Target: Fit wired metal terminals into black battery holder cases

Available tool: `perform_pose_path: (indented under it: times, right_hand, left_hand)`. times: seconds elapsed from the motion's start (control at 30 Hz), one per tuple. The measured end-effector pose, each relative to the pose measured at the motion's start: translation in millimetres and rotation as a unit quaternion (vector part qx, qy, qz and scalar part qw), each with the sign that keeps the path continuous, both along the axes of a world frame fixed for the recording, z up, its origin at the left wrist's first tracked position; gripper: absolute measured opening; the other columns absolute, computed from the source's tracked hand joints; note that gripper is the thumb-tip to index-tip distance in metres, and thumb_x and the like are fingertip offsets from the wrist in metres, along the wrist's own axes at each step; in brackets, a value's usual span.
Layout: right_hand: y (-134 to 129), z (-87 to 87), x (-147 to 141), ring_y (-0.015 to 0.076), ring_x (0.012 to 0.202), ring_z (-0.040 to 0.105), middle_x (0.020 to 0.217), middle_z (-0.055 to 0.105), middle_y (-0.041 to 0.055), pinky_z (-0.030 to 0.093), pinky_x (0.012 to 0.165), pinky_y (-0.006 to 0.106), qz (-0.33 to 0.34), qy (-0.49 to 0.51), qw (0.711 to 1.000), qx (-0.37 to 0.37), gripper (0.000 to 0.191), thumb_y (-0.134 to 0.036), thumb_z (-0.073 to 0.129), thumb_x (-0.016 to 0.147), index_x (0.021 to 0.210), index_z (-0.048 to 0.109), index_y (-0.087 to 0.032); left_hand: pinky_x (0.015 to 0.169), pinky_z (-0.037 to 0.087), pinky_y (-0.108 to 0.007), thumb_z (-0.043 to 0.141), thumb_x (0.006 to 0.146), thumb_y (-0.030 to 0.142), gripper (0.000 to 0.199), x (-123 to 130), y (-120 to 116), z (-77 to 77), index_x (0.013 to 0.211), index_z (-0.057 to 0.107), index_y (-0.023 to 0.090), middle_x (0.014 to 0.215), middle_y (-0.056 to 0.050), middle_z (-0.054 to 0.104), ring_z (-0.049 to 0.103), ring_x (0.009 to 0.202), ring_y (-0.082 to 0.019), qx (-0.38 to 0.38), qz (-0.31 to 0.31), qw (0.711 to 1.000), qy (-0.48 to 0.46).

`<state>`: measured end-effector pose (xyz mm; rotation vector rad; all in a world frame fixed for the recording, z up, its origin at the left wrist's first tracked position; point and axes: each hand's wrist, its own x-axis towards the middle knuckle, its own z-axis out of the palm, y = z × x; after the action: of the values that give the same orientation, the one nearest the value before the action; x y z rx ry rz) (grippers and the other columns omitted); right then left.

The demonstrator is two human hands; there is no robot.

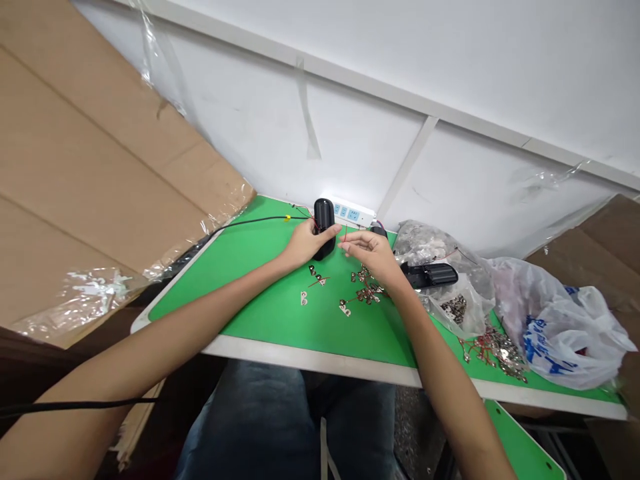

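My left hand (313,241) is closed around a black plastic housing (325,212), which stands on end with its ribbed face toward me. My right hand (367,248), just right of it, pinches a thin red wire (346,233) between thumb and fingertips; whatever is at the wire's end is too small to make out. Below my hands lie loose metal contact pieces (345,308), some with short red wires. A larger heap of metal contacts (369,290) sits under my right wrist. Beyond my right forearm rests a second black housing (433,275).
A white power strip (353,213) stands against the wall. A black cable (250,221) runs in from the left. Plastic bags (560,333) and another pile of contacts (503,350) occupy the right of the green table (280,320). Large cardboard (115,153) leans in at left.
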<state>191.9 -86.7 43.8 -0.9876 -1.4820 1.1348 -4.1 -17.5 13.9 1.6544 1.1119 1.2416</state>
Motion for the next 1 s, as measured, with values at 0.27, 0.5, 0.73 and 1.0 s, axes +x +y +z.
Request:
perform_pose_path:
  times: [0.27, 0.5, 0.73, 1.0]
  right_hand:
    - [-1.4, 1.0, -6.6, 0.0157, 0.076, 0.065, 0.085, 0.073, 0.0007, 0.052, 0.072, 0.029, -0.078, 0.102, 0.992, -0.021, 0.038, -0.052, 0.094, 0.072, 0.090, 0.078, -0.024]
    - [-2.7, 3.1, -8.4, 0.0130, 0.074, 0.064, 0.081, 0.070, -0.0011, 0.052, 0.070, 0.025, -0.124, 0.191, 0.969, -0.100, 0.046, -0.051, 0.100, 0.062, 0.087, 0.073, -0.022]
    - [-4.1, 0.2, -16.4, 0.0121, 0.073, 0.066, 0.086, 0.074, -0.0003, 0.053, 0.071, 0.025, -0.117, 0.216, 0.963, -0.112, 0.050, -0.051, 0.101, 0.060, 0.088, 0.073, -0.022]
    - [-4.6, -0.2, -19.0, 0.0132, 0.072, 0.067, 0.081, 0.072, -0.0013, 0.054, 0.073, 0.028, -0.123, 0.207, 0.969, -0.052, 0.044, -0.051, 0.098, 0.067, 0.092, 0.074, -0.023]
  left_hand:
    - [0.061, 0.036, -0.027, 0.081, 0.078, 0.071, 0.057, -3.2, -6.2, -2.1, 0.084, 0.062, 0.018, 0.075, 0.001, 0.057, 0.051, 0.068, -0.015, 0.010, -0.005, 1.000, 0.003]
    - [0.065, 0.040, -0.028, 0.078, 0.081, 0.073, 0.059, -4.6, -8.8, -2.0, 0.092, 0.063, 0.017, 0.080, 0.000, 0.063, 0.056, 0.072, -0.016, -0.002, -0.005, 1.000, 0.002]
    - [0.069, 0.046, -0.031, 0.063, 0.090, 0.080, 0.073, -7.6, -14.0, 3.8, 0.125, 0.061, 0.015, 0.080, -0.004, 0.073, 0.063, 0.070, -0.019, -0.081, -0.155, 0.980, -0.099]
    - [0.072, 0.052, -0.036, 0.062, 0.089, 0.069, 0.066, -17.8, -0.9, 4.2, 0.125, 0.064, 0.013, 0.085, -0.010, 0.077, 0.071, 0.070, -0.023, -0.191, -0.368, 0.894, -0.173]
